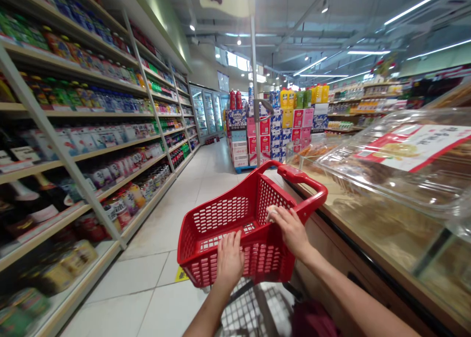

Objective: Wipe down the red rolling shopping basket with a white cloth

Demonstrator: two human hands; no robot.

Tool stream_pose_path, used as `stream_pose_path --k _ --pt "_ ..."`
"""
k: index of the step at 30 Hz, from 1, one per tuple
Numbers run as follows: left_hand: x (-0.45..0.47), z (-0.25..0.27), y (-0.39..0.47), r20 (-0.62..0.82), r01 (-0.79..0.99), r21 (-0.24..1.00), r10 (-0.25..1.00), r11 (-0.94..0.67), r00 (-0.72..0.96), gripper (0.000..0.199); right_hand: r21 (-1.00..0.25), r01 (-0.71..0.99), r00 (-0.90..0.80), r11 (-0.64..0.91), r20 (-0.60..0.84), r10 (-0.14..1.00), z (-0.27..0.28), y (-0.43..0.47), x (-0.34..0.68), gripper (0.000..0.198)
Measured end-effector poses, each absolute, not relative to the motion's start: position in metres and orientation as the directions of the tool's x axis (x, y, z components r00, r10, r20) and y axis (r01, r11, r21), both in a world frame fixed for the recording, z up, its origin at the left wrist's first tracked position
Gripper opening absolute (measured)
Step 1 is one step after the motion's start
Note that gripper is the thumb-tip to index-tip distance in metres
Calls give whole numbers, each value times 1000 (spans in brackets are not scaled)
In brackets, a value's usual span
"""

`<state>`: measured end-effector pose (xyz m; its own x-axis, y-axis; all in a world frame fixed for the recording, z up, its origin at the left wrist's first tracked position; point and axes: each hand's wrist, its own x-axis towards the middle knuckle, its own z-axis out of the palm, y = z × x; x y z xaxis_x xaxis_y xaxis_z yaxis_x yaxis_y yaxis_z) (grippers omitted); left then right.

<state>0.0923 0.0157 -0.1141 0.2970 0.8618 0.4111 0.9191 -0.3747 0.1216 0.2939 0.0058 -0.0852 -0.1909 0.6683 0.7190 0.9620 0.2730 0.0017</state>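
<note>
A red plastic shopping cart basket (pixel 221 207) with perforated walls stands in front of me, above a metal grid lower rack (pixel 250 310). Nothing shows inside the basket. My left hand (pixel 230 261) lies against the near side wall, its fingers hooked over the rim. At the rim near the handle end, my right hand (pixel 290 229) pinches a crumpled white tissue (pixel 272 212). The tissue sits at the fingertips, on the inner side of the basket. The red handle (pixel 312 199) rises just beyond my right hand, untouched.
Drink shelves (pixel 110 106) run along the left. On the right, a display counter (pixel 331 219) holds clear plastic food boxes (pixel 405 155) close to the cart. Stacked cartons (pixel 265 136) and a metal pole (pixel 253 72) stand ahead. A tiled aisle (pixel 198 180) leads toward glass-door coolers (pixel 208 109).
</note>
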Motion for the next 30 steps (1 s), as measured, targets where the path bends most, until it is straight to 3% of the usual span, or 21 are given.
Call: stream_pose_path --k 2,7,9,12,14,17,20,24,28,30 --pt "92 -116 15 422 924 111 859 -367 290 52 -26 962 -169 271 725 668 -86 4 291 51" --pt "90 -120 18 424 920 99 852 -380 307 51 -84 850 -347 520 653 673 -84 -4 263 49" --pt "88 -122 19 425 918 85 847 -388 319 52 -183 824 -295 536 669 682 -67 -5 277 48" --pt "86 -122 19 431 921 82 847 -380 312 53 -294 854 -101 429 715 692 -34 -3 326 43" --pt "89 -120 18 433 925 98 852 -367 293 53 -255 922 -21 291 719 695 -22 0 355 39" --pt "93 -116 16 425 930 113 863 -351 274 52 -93 980 -51 176 734 677 -32 4 362 44" --pt "94 -115 16 424 926 114 861 -359 282 52 25 981 -147 191 736 660 -56 9 334 52" --pt "88 -117 17 413 918 109 857 -382 308 51 59 977 -190 204 675 713 -65 17 310 41" --pt "85 -118 19 407 920 86 857 -381 317 50 197 941 -337 274 614 714 -54 19 338 43" --pt "86 -118 19 412 921 74 853 -382 320 52 222 943 -332 248 630 702 -47 17 365 47"
